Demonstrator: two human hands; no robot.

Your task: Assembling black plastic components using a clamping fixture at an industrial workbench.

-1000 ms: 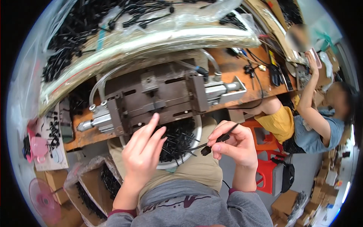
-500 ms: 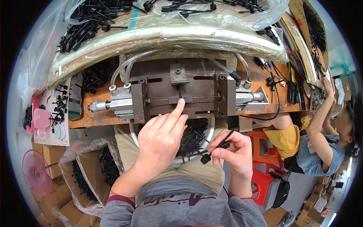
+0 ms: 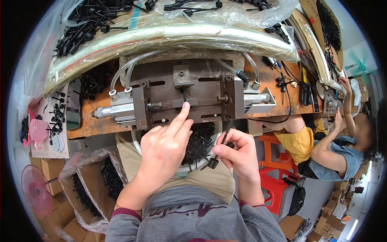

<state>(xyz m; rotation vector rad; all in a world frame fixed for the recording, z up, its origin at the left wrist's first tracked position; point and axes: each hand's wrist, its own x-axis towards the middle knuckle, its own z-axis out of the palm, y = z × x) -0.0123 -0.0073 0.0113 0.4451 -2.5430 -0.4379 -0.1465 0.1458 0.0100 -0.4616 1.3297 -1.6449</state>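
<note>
My left hand [image 3: 164, 151] reaches over the front of a dark metal fixture [image 3: 169, 117], index finger stretched out and the other fingers loosely bent. That fingertip presses at the small centre block [image 3: 191, 103], where a thin black rod [image 3: 184, 91] runs back under a metal clamp block [image 3: 182, 76]. To the right, in front of the fixture, my right hand [image 3: 240, 155] pinches a thin black rod with a ribbed knob [image 3: 213, 162] at its lower end. A second dark knob shows partly behind the fingers. Below my hands, a round tub [image 3: 219, 139] of black rods sits at my lap.
Air cylinders, left [image 3: 121, 113] and right [image 3: 258, 99], flank the fixture, with clear hoses [image 3: 135, 64] curving behind. A plastic-covered ledge [image 3: 169, 35] bears heaps of black rods. A pink fan [image 3: 37, 191] and boxes [image 3: 86, 185] stand left; a co-worker [image 3: 336, 159] sits right.
The view has shifted slightly. Bolts on both sides of the fixture now stick out farther toward the middle. The rod in my right hand stands steeper. The co-worker's arms have moved.
</note>
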